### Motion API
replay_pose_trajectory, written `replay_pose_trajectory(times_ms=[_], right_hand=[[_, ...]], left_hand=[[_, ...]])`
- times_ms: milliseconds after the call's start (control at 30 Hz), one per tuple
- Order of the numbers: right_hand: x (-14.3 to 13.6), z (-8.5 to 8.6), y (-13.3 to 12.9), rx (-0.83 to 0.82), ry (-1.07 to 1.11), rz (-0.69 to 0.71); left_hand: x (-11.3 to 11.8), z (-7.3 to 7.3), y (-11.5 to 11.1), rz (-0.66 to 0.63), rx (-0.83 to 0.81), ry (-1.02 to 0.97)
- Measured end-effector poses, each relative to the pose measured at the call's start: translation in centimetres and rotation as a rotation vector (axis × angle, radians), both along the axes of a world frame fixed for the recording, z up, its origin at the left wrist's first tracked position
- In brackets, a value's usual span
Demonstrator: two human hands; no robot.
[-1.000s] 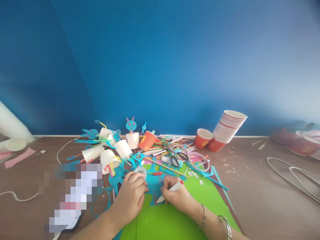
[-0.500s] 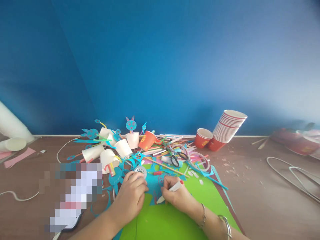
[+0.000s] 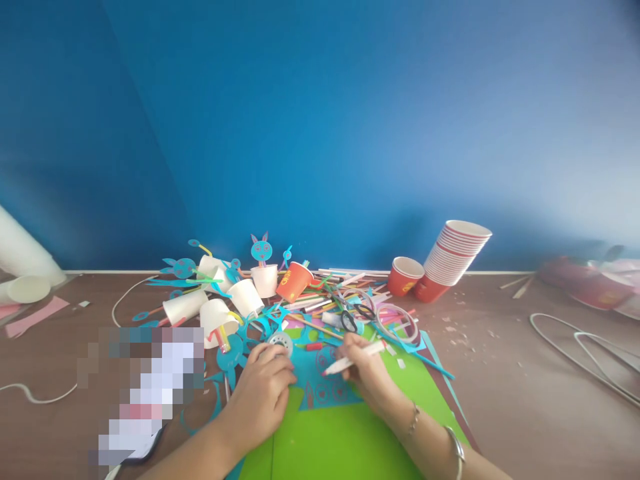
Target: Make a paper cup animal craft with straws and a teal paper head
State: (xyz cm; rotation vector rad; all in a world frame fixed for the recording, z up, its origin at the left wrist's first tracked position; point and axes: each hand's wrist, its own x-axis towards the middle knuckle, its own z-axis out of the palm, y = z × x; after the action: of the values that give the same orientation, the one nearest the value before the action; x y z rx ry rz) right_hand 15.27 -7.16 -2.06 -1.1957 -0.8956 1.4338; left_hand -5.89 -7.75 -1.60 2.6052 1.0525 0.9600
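Note:
My right hand grips a white marker with a reddish tip, angled down to the left over a piece of blue paper. Whether the tip touches the paper I cannot tell. Red ovals and rings, some like eyes, are drawn on this paper, and a red marker cap lies near its top edge. My left hand lies on the paper's left side, fingers lowered and slightly bent. Just beyond its fingertips is a grey-white ring-shaped roll. Green sheets lie underneath.
White cups with blue paper cutouts stand or lie at back left. Scissors, a tape roll and many sticks are heaped behind the paper. A leaning cup stack stands back right. A blurred-out phone-like object lies left; a cable lies right.
My right hand has lifted and moved up and right with the marker, uncovering the red drawings on the lower part of the blue paper. The left hand has stayed in place.

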Motion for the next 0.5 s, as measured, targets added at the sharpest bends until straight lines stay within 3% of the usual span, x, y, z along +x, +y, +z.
replay_pose_trajectory(times_ms=[67,167,333,500], right_hand=[[0.8,0.7,0.6,0.005,0.178,-0.117],[1.9,2.1,1.2,-0.014,0.324,-0.153],[2.6,3.5,1.3,-0.048,0.385,-0.091],[1.9,2.8,1.0,-0.082,0.403,-0.036]], left_hand=[[0.0,-0.2,-0.1,-0.015,0.005,-0.015],[0.0,-0.4,-0.2,-0.060,0.005,-0.001],[0.0,-0.5,-0.4,-0.114,0.000,0.024],[0.1,-0.4,-0.4,-0.118,-0.017,0.027]])
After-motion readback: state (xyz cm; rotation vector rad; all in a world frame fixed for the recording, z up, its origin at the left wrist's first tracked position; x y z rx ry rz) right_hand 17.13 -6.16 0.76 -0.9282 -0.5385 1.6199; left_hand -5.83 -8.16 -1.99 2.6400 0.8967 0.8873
